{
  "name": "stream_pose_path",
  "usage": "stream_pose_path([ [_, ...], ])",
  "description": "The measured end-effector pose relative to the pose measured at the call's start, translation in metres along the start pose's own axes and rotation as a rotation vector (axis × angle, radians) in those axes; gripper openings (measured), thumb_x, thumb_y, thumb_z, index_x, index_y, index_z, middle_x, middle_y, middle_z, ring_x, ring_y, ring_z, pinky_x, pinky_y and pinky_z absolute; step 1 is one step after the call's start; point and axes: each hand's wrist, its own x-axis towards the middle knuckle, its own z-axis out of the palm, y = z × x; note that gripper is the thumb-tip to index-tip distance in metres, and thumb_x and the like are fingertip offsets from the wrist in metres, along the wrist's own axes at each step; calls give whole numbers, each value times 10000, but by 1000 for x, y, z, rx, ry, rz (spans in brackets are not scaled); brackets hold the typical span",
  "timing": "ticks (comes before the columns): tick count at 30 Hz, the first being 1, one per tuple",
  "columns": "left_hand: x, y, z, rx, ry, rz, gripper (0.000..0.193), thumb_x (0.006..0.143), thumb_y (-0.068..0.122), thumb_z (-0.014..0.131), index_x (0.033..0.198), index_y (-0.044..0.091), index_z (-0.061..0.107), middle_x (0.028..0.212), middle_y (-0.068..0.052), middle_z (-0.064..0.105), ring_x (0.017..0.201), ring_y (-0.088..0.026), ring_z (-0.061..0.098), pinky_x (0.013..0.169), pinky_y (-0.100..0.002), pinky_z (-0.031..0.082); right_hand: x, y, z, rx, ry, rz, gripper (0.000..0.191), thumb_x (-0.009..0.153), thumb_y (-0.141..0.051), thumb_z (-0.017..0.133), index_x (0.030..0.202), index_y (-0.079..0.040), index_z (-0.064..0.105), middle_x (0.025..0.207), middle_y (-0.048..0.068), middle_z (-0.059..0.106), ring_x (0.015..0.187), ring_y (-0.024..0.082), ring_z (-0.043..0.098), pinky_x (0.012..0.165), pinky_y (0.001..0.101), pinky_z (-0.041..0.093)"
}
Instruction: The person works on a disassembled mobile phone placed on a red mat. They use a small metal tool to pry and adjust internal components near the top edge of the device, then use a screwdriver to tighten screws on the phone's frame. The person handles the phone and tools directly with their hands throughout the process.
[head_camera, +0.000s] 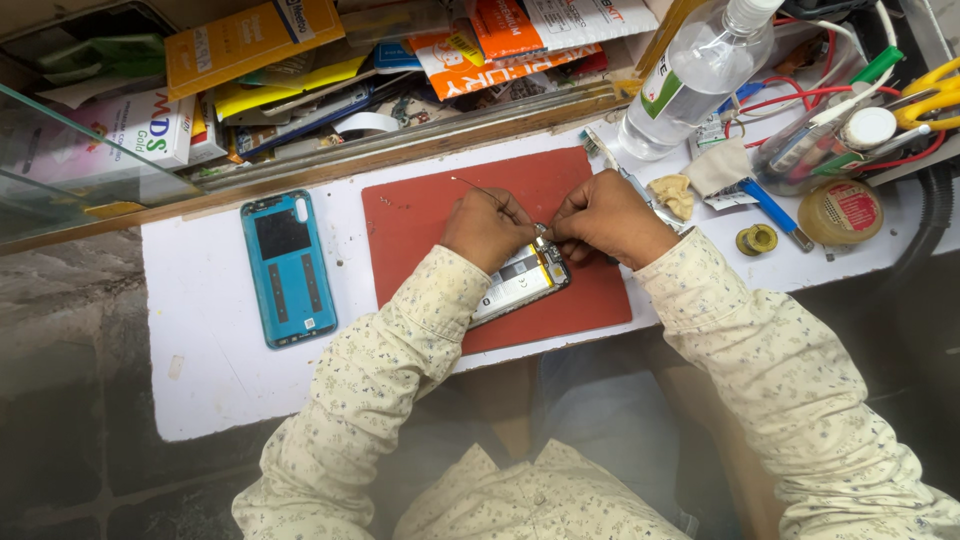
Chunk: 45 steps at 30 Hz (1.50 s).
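Both hands, left hand (487, 228) and right hand (600, 217), pinch a small part at the top edge of the opened phone (522, 280), which lies on the red mat (420, 215) to keep it steady on the bench (210, 350).

a teal back cover (288, 268) lies flat on the white tabletop (210, 340), just left of the red mat (420, 215). right of the mat sit a solder spool (757, 239), a blue-handled tool (775, 212), a crumpled cloth (718, 166) and a round tin (841, 212). above the mat's right corner a clear bottle (695, 75) lies tilted. yellow scissors (930, 95) and red wires (800, 97) lie far right of the mat. boxes and papers (330, 60) crowd behind it.
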Motion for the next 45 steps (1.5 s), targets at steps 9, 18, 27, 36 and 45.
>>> stream_pose_path([
  [9, -1, -1, -1, -86, -20, -2, 163, 728, 133, 849, 765, 15, 742, 649, -73, 724, 564, -107, 665, 539, -275, 545, -3, 0, -7, 16, -54, -22, 117, 821, -28, 719, 867, 68, 767, 732, 136, 755, 553, 163, 701, 531, 274, 592],
  [18, -1, 4, -4, -186, -39, -26, 154, 728, 96, 848, 766, -8, 740, 659, -76, 730, 562, -94, 661, 536, -259, 548, -7, 1, -8, 77, -52, -30, 119, 829, -32, 732, 878, 70, 767, 743, 139, 754, 557, 162, 699, 538, 267, 593],
  [27, 2, 3, -7, -393, -133, -9, 141, 745, 16, 839, 759, -52, 717, 631, -98, 704, 506, -96, 611, 465, -246, 484, -6, 2, -9, 127, -58, -19, 112, 829, -20, 742, 873, 81, 760, 740, 146, 752, 550, 161, 691, 531, 263, 585],
  [36, 1, 4, -8, -384, -127, -22, 136, 748, 11, 838, 742, -56, 719, 600, -93, 682, 482, -99, 585, 449, -247, 462, -7, 2, -8, 133, -64, -22, 111, 826, -26, 748, 870, 74, 763, 741, 138, 752, 548, 152, 685, 529, 258, 579],
  [45, 2, 3, -8, -386, -130, -21, 134, 750, 5, 834, 747, -62, 717, 605, -98, 689, 484, -97, 592, 449, -247, 467, -7, 3, -8, 127, -65, -29, 107, 824, -30, 745, 864, 67, 763, 739, 135, 752, 547, 154, 688, 523, 260, 579],
])
